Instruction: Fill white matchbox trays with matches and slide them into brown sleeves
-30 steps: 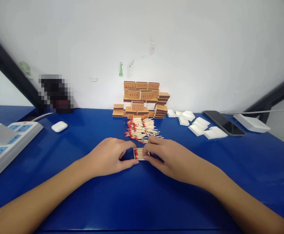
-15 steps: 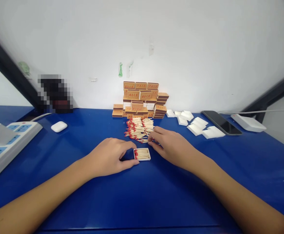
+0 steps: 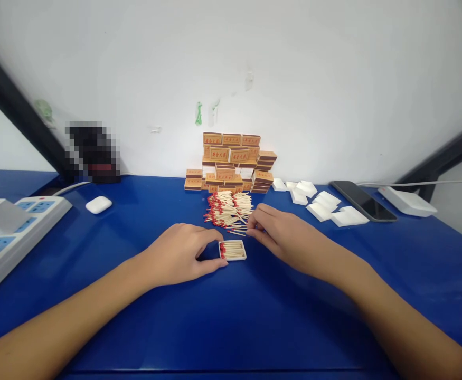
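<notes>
A small white matchbox tray (image 3: 233, 250), filled with red-tipped matches, lies on the blue table (image 3: 231, 316). My left hand (image 3: 181, 253) rests beside it, thumb and forefinger closed on the tray's left end. My right hand (image 3: 280, 232) lies just right of the tray, its fingertips pinched at the near edge of a loose pile of matches (image 3: 228, 210). Whether a match is between those fingers is too small to see. Behind the pile stands a stack of orange matchboxes (image 3: 233, 162) against the wall.
Several empty white trays (image 3: 320, 203) lie at the back right, with a black phone (image 3: 363, 200) and a white box (image 3: 407, 200) beyond. A white earbud case (image 3: 98, 205) and a power strip (image 3: 5, 232) sit on the left.
My right hand left the tray and went back and right to the match pile, then shifted slightly right along its edge. My left hand stayed on the tray.
</notes>
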`<move>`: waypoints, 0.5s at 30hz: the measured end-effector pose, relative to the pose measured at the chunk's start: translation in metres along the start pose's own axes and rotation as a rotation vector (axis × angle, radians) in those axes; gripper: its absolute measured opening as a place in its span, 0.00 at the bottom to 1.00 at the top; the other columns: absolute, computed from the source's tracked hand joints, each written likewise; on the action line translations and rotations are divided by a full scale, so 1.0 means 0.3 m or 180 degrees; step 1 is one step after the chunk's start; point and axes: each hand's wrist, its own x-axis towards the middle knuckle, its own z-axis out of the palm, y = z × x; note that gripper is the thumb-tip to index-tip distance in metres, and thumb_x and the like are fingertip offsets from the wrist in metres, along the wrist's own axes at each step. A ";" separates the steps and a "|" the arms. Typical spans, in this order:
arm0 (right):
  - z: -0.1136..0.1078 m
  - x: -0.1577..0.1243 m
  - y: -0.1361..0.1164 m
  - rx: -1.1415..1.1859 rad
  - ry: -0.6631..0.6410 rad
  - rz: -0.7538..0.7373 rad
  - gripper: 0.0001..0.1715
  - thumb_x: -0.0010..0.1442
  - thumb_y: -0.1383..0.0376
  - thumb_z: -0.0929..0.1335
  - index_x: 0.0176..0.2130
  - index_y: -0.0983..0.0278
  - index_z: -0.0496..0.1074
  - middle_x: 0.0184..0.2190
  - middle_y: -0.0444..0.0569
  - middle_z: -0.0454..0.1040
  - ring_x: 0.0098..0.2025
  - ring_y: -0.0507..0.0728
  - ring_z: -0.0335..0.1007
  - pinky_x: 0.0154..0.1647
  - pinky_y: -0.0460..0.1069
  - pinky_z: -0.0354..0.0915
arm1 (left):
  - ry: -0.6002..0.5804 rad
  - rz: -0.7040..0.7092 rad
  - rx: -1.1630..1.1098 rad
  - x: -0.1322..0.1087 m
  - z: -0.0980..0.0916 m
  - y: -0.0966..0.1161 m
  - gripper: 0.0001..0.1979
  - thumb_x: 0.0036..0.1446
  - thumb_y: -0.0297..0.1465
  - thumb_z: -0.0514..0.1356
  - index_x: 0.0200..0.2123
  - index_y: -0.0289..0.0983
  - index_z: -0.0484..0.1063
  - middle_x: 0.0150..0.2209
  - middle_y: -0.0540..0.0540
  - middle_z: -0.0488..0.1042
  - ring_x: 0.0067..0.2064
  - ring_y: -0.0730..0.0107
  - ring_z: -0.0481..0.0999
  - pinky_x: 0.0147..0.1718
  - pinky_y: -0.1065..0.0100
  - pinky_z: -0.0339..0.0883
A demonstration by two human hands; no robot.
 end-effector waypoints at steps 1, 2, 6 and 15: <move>-0.007 -0.004 -0.012 0.0077 -0.0029 -0.0046 0.08 0.73 0.68 0.63 0.40 0.62 0.70 0.41 0.50 0.73 0.36 0.55 0.71 0.35 0.50 0.63 | 0.0000 0.0002 0.0001 0.000 0.000 0.000 0.16 0.64 0.44 0.65 0.49 0.40 0.78 0.24 0.54 0.71 0.26 0.71 0.71 0.27 0.69 0.57; -0.011 -0.008 -0.025 0.0132 -0.0091 -0.0100 0.08 0.74 0.67 0.63 0.40 0.62 0.70 0.40 0.49 0.74 0.36 0.55 0.71 0.35 0.50 0.63 | -0.0010 0.0006 -0.0001 0.001 0.000 0.001 0.16 0.64 0.44 0.65 0.49 0.40 0.78 0.24 0.54 0.71 0.26 0.71 0.71 0.27 0.69 0.57; 0.004 -0.021 -0.068 -0.0083 -0.0288 -0.0260 0.09 0.74 0.67 0.63 0.40 0.63 0.70 0.41 0.50 0.75 0.35 0.56 0.72 0.34 0.51 0.62 | -0.0030 0.0015 0.0014 0.005 0.000 0.001 0.16 0.65 0.44 0.64 0.48 0.40 0.78 0.25 0.53 0.71 0.26 0.71 0.71 0.27 0.69 0.57; 0.024 -0.026 -0.069 -0.0106 -0.0229 -0.0348 0.10 0.74 0.66 0.62 0.41 0.64 0.71 0.42 0.51 0.74 0.38 0.57 0.72 0.37 0.52 0.63 | -0.0033 0.0033 -0.0003 0.011 0.001 -0.003 0.16 0.65 0.44 0.64 0.49 0.40 0.78 0.24 0.54 0.70 0.25 0.71 0.70 0.27 0.70 0.57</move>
